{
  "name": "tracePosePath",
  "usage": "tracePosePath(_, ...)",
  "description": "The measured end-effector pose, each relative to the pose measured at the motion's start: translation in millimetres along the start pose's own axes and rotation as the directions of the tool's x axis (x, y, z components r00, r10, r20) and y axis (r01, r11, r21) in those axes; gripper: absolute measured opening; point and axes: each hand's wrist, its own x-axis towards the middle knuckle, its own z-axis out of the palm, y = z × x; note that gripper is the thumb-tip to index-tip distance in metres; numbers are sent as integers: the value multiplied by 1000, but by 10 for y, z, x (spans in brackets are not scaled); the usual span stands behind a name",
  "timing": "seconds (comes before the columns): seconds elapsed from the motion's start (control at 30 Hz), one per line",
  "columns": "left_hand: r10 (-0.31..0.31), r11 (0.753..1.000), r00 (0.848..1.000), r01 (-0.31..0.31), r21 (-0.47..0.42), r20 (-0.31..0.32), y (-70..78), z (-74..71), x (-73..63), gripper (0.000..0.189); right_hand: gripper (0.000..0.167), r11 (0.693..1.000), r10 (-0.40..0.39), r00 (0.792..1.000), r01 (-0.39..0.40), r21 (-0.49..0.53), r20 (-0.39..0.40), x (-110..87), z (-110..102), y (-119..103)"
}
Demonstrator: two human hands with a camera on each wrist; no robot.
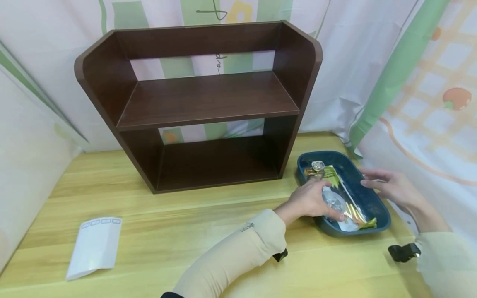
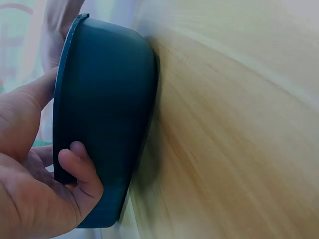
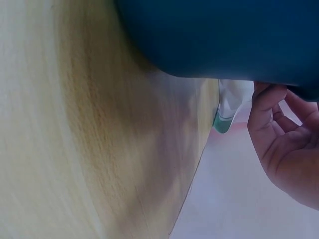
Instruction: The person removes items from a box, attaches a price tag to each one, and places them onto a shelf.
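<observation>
A dark blue tray [image 1: 363, 188] stands on the table at the right, holding a clear, silvery round item [image 1: 334, 200], a green-and-yellow packet [image 1: 335, 178] and several gold-coloured pieces. Over its left rim reaches my left hand [image 1: 311, 198], thumb and forefinger spread about the round item. In the left wrist view, its little finger [image 2: 79, 172] curls outside the tray wall; whether the other fingers pinch anything I cannot tell. My right hand [image 1: 396, 188] holds the opposite rim, thumb inside. From the right wrist view, its bent fingers [image 3: 264, 107] are at the rim's outer side.
A dark brown two-tier shelf [image 1: 208, 99] stands at the back, just left of the tray. On the table's left lies a white printed pouch [image 1: 95, 246]. Patterned curtains [image 1: 421, 82] hang behind and close along the right.
</observation>
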Motion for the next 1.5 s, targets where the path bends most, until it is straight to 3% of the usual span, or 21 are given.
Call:
tracePosePath(0.3, -8, 993, 1000, 9, 115, -16, 30, 10, 15, 82, 61, 1000, 2, 1000, -2, 31, -19, 1, -11, 12)
tracePosePath(0.7, -5, 989, 998, 15, 149, -62, 54, 25, 5, 79, 60, 998, 1, 1000, 1, 69, -26, -10, -7, 1)
tracePosePath(1.03, 81, 973, 992, -57, 224, -101, 70, 40, -39, 74, 59, 997, 9, 1000, -7, 83, -16, -32, 2, 2)
tracePosePath(1.2, 105, 969, 989, -79, 235, -99, 99, 15, -62, 76, 59, 998, 12, 1000, -11, 62, -22, -20, 19, -3)
tracePosePath(1.5, 107, 980, 989, -88, 180, -102, 76, -115, -140, 79, 58, 1000, 9, 1000, -9, 19, -29, -20, 25, -23)
